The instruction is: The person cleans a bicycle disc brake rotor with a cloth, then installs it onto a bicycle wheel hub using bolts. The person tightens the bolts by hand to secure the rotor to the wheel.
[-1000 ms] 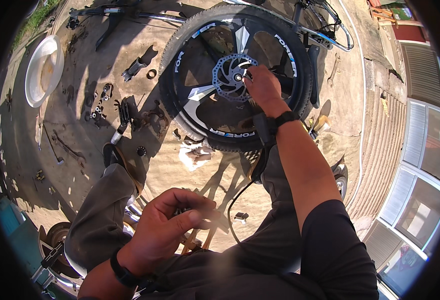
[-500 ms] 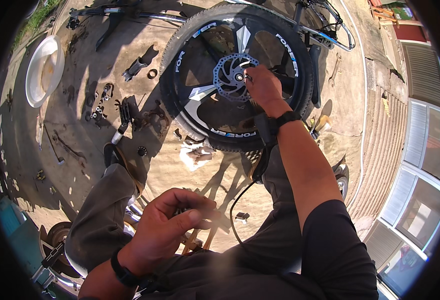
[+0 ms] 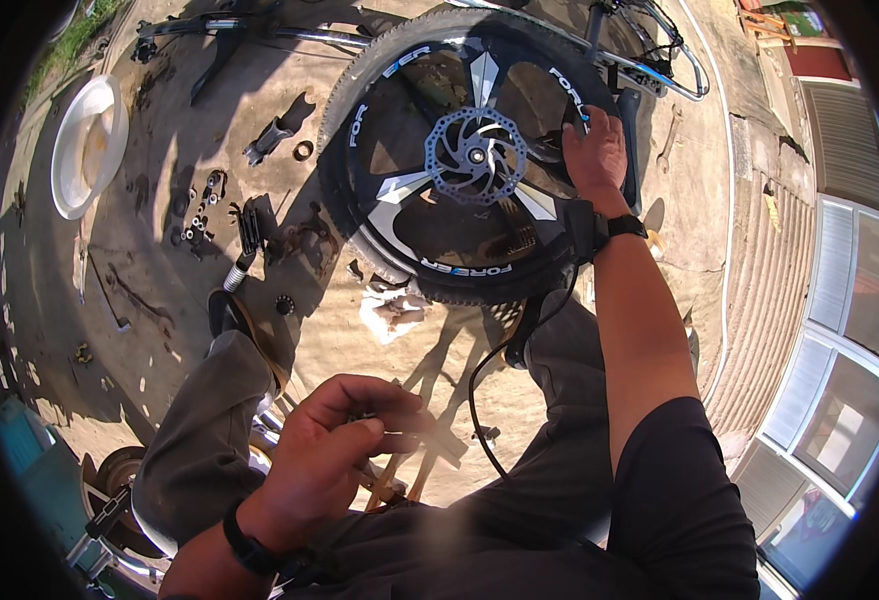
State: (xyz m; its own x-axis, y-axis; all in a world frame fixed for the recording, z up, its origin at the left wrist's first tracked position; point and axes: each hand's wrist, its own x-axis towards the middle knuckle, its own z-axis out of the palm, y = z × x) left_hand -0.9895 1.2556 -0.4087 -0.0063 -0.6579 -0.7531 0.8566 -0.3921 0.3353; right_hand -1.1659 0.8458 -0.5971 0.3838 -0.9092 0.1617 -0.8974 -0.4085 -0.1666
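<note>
A bicycle wheel (image 3: 390,232) with a black tyre and broad black-and-silver spokes lies flat in front of me. At its centre is a silver brake disc (image 3: 447,172) around the hub. My right hand (image 3: 597,158) is at the wheel's right side, its fingers closed over the rim, fingertips partly hidden. Low over my lap, my left hand (image 3: 325,440) is held with its fingers curled toward the thumb. Something small seems to be between them, but blur and the fingers hide what it is.
Bike frame parts (image 3: 650,60) lie beyond the wheel. Left of it are small bearings and hardware (image 3: 200,215), a black pedal-like part (image 3: 250,228), wrenches (image 3: 140,292) and a white basin (image 3: 65,160). A white rag (image 3: 392,312) lies near the tyre. A cable (image 3: 474,400) hangs by my right leg.
My right hand has moved from the hub out to the wheel's right rim, uncovering the whole brake disc. My left hand stays nearly in place.
</note>
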